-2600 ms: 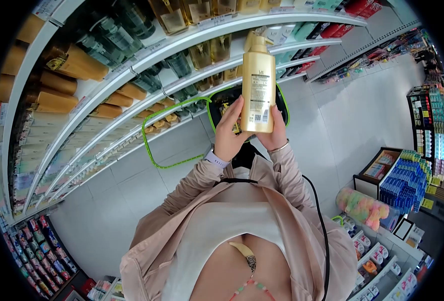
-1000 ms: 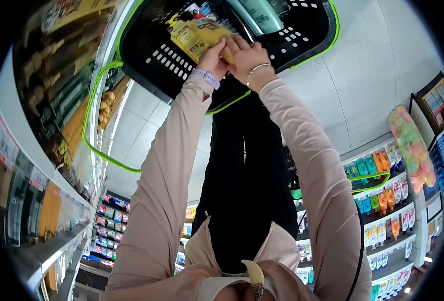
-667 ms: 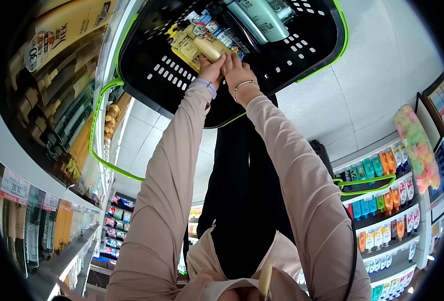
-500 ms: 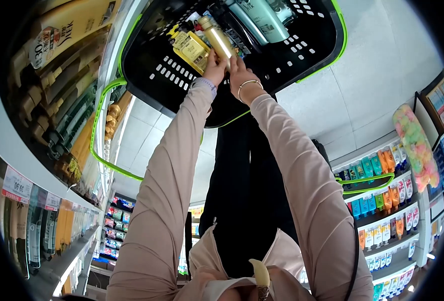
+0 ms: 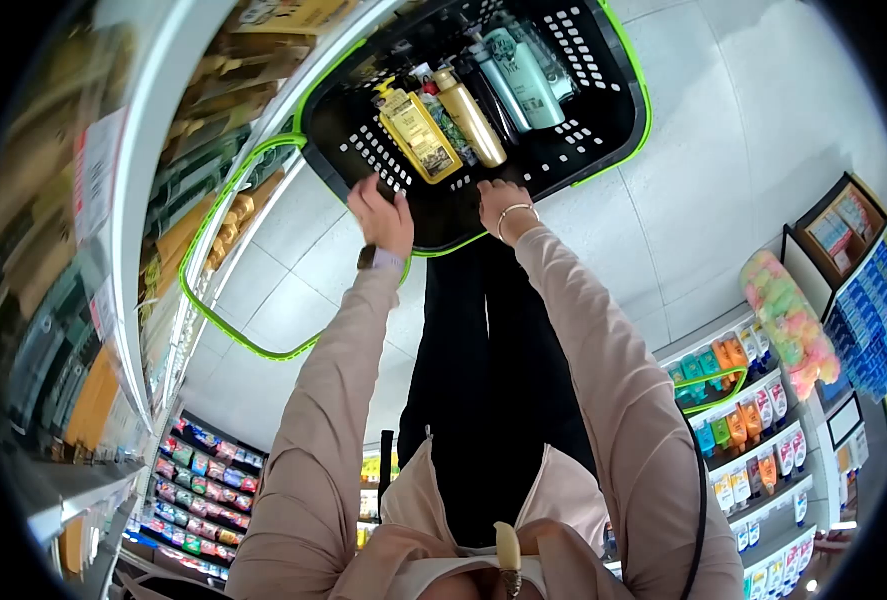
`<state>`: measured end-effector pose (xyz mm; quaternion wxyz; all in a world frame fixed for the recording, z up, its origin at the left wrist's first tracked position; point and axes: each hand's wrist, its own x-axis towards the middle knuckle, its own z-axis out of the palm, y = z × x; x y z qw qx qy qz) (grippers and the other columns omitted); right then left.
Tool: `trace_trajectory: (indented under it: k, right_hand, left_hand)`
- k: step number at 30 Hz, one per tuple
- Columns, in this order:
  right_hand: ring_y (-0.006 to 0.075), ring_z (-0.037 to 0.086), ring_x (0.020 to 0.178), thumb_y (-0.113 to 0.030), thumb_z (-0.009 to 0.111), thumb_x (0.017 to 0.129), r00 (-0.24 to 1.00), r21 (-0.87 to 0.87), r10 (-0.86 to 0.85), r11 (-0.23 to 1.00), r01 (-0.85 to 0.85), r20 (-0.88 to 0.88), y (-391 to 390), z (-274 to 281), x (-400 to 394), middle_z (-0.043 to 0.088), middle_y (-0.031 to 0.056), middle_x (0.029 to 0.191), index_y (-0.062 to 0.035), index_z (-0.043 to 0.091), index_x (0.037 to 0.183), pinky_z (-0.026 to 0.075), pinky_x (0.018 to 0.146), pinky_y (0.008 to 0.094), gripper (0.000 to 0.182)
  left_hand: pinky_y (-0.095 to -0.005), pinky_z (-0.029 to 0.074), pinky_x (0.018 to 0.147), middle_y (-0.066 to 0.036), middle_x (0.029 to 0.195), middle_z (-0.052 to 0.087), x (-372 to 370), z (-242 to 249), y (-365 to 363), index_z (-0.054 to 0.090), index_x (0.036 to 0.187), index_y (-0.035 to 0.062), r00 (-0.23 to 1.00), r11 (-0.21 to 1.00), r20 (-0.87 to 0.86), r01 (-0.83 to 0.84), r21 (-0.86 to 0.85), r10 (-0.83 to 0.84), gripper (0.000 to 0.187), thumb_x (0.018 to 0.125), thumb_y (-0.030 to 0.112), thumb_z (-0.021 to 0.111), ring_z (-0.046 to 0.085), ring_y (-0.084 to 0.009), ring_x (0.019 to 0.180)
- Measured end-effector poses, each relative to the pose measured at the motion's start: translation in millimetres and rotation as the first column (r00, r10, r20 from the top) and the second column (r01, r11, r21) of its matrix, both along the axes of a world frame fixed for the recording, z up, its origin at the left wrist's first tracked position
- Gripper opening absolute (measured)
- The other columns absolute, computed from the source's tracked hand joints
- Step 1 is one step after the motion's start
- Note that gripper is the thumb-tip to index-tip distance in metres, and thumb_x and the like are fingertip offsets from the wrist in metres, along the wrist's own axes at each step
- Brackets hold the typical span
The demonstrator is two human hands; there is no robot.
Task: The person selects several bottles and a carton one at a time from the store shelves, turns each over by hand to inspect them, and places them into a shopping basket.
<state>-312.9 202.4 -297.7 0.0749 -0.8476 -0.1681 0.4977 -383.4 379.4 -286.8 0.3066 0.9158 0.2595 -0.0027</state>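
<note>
A black shopping basket (image 5: 433,215) with a bright green edge is at the top centre of the view. In it lie a yellow pump bottle (image 5: 421,135), a gold bottle (image 5: 471,118) and a pale teal bottle (image 5: 526,80), with darker items between them. My left hand (image 5: 383,215), a watch on its wrist, hovers over the basket's near left corner, fingers spread and holding nothing. By the near rim, my right hand (image 5: 505,207) has its fingers curled over the edge; a bangle circles that wrist. Neither hand touches the bottles.
Bottles crowd a shelf (image 5: 93,300) close on my left. A green handle (image 5: 195,290) loops out beside the basket. Lower right stands a rack of colourful tubes (image 5: 748,410), with a pastel stuffed column (image 5: 788,320) near it. Packets fill a low shelf (image 5: 198,480) behind.
Both hands have let go of the gold bottle, which now lies beside the yellow one. My left hand has drawn back leftward, the right toward the near rim. The view has shifted.
</note>
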Motion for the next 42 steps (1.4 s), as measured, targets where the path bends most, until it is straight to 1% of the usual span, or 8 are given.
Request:
trace_trajectory:
  k: [5,9,17,23,31,33,37,42]
  right_hand:
    - [0.0276,0.051,0.103,-0.012,0.042,0.080,0.998,0.027,0.054,0.998,-0.054,-0.008,15,44,-21,0.056,0.0116,0.106,-0.0063,0.054,0.104,0.040,0.087,0.0384,0.026]
    - [0.0306,0.054,0.099,-0.014,0.043,0.082,0.993,0.071,0.084,0.994,-0.078,-0.088,27,69,-42,0.056,0.0147,0.105,-0.0058,0.051,0.105,0.045,0.082,0.0395,0.026]
    - [0.0328,0.057,0.093,-0.015,0.043,0.081,0.940,0.174,0.310,0.943,-0.284,-0.145,26,111,-98,0.058,0.0183,0.097,-0.0041,0.053,0.100,0.047,0.080,0.0393,0.024]
    - [0.0341,0.056,0.090,-0.026,0.048,0.081,0.907,0.476,0.421,0.795,-0.375,0.013,56,192,-146,0.057,0.0204,0.099,-0.0007,0.052,0.098,0.045,0.079,0.0413,0.031]
    - [0.0346,0.051,0.100,-0.037,0.042,0.087,0.931,0.613,0.171,0.787,0.068,-0.322,125,294,-181,0.053,0.0177,0.111,-0.0043,0.041,0.117,0.038,0.087,0.0379,0.045]
    - [0.0302,0.055,0.096,-0.048,0.027,0.089,0.939,0.843,0.279,0.537,0.024,-0.204,139,290,-185,0.056,0.0180,0.106,-0.0080,0.039,0.121,0.041,0.082,0.0355,0.053]
    - [0.0229,0.056,0.076,-0.064,0.019,0.083,0.166,0.110,-0.068,0.502,0.858,-0.984,164,358,-174,0.059,0.0104,0.081,-0.0061,0.042,0.119,0.043,0.073,0.0372,0.072]
    - [0.0125,0.038,0.053,-0.059,0.027,0.085,0.325,0.259,-0.066,0.466,0.846,-0.943,187,380,-202,0.039,0.0011,0.061,-0.0070,0.047,0.104,0.036,0.055,0.0304,0.059]
  left_hand:
    - [-0.0455,0.026,0.093,-0.016,0.119,0.040,-87,26,36,0.036,0.120,0.0042,0.913,0.953,-0.308,-0.200,0.229,0.266,0.048,0.080,0.023,0.055,0.036,-0.0333,0.112]
    - [-0.0521,0.012,0.102,-0.014,0.117,0.051,-186,31,74,0.043,0.124,0.0108,0.288,0.988,-0.955,-0.106,-0.109,-0.075,0.063,0.087,0.055,0.016,0.038,-0.0283,0.118]
    - [-0.0505,0.021,0.099,-0.010,0.117,0.052,-167,118,57,0.053,0.112,0.0091,0.297,0.991,-0.947,0.088,-0.105,-0.127,0.050,0.083,0.048,0.038,0.041,-0.0273,0.115]
    - [-0.0390,0.040,0.084,-0.012,0.104,0.056,-177,182,18,0.053,0.101,0.0051,0.585,0.993,-0.809,0.115,0.010,-0.060,0.033,0.075,0.026,0.052,0.051,-0.0270,0.101]
    - [-0.0367,0.043,0.080,-0.010,0.099,0.060,-178,204,-45,0.055,0.102,0.0079,0.724,0.968,-0.645,0.222,-0.120,-0.246,0.036,0.073,0.030,0.054,0.056,-0.0234,0.093]
    - [-0.0366,0.043,0.081,-0.010,0.099,0.060,-177,218,-53,0.055,0.103,0.0074,0.749,0.927,-0.546,0.315,-0.204,-0.375,0.037,0.073,0.030,0.054,0.056,-0.0234,0.093]
    - [-0.0363,0.043,0.082,-0.011,0.100,0.060,-177,244,-55,0.054,0.106,0.0064,0.719,0.747,-0.236,0.563,-0.355,-0.654,0.040,0.074,0.029,0.054,0.057,-0.0235,0.093]
    - [-0.0360,0.043,0.083,-0.013,0.100,0.060,-214,278,-34,0.053,0.110,0.0051,0.620,0.543,0.112,0.748,-0.382,-0.776,0.043,0.074,0.029,0.054,0.057,-0.0237,0.093]
